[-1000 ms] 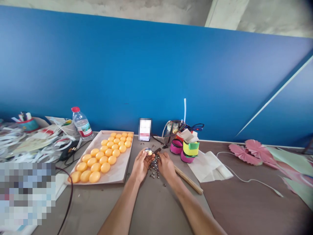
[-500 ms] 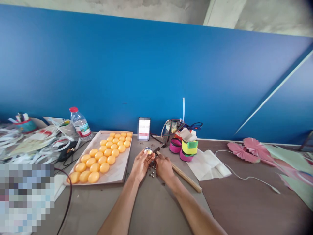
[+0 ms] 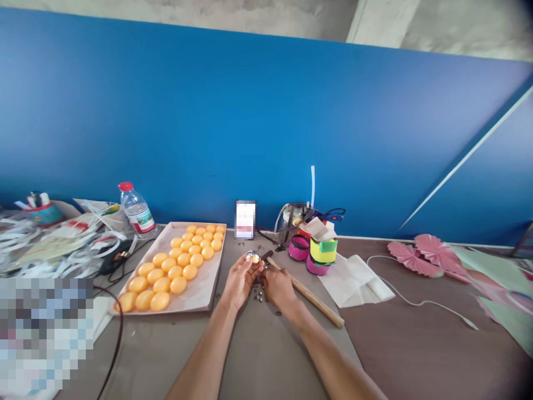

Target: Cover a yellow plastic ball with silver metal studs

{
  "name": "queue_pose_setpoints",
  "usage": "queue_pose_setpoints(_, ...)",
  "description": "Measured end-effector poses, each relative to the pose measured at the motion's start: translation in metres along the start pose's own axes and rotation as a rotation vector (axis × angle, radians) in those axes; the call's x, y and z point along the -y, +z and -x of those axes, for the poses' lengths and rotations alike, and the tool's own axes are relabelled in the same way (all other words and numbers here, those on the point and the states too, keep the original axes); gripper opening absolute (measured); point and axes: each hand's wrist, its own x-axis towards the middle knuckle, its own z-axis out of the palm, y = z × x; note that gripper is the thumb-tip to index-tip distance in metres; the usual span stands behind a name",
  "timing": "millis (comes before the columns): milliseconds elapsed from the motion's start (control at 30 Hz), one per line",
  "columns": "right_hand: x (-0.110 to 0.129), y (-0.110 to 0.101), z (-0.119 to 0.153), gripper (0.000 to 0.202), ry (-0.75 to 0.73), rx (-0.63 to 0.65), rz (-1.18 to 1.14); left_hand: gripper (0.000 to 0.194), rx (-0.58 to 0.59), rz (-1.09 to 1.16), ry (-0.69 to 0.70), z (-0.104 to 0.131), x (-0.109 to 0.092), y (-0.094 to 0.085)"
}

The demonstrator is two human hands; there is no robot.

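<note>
My left hand (image 3: 238,282) is closed around a small ball (image 3: 252,256) with a shiny silver surface and a yellowish patch, lifted above the table. Close on its right, my right hand (image 3: 280,285) has its fingers curled together; whatever is between the fingertips is hidden. Small shiny metallic pieces (image 3: 259,296) lie scattered on the table below and between the hands. A wooden-handled tool (image 3: 318,304), which looks like a hammer with a dark head, rests beside and partly behind my right hand.
Left of my hands stands a shallow box (image 3: 210,289) with several orange balls (image 3: 161,285). A phone (image 3: 245,220) leans on the blue partition (image 3: 250,122). Tape rolls (image 3: 322,253), white paper (image 3: 358,283) and a white cable (image 3: 422,303) lie to the right. A bottle (image 3: 139,214) stands at the back left.
My right hand has shifted very slightly at the fingers. The left hand and its ball stay nearly in place.
</note>
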Motion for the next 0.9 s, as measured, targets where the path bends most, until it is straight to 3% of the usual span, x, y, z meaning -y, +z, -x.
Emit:
queue_pose_setpoints(167, -0.002, 0.003, -0.001, 0.025, 0.002, -0.101, -0.079, 0.024, 0.005, -0.002, -0.002, 0.001, -0.001, 0.000)
queue_pose_setpoints(333, -0.006, 0.001, -0.002, 0.022, 0.044, -0.257, -0.482, 0.022, 0.007, -0.010, 0.000, -0.001, -0.002, -0.002)
queue_pose_setpoints(633, -0.011, -0.001, -0.011, 0.010, 0.275, -0.172, -1.376, 0.023, 0.002, 0.005, 0.007, -0.002, -0.002, -0.002)
queue_pose_setpoints(900, -0.006, -0.005, -0.012, 0.023, 0.239, -0.152, -1.850, 0.027, 0.004, -0.010, 0.002, -0.002, -0.001, -0.003)
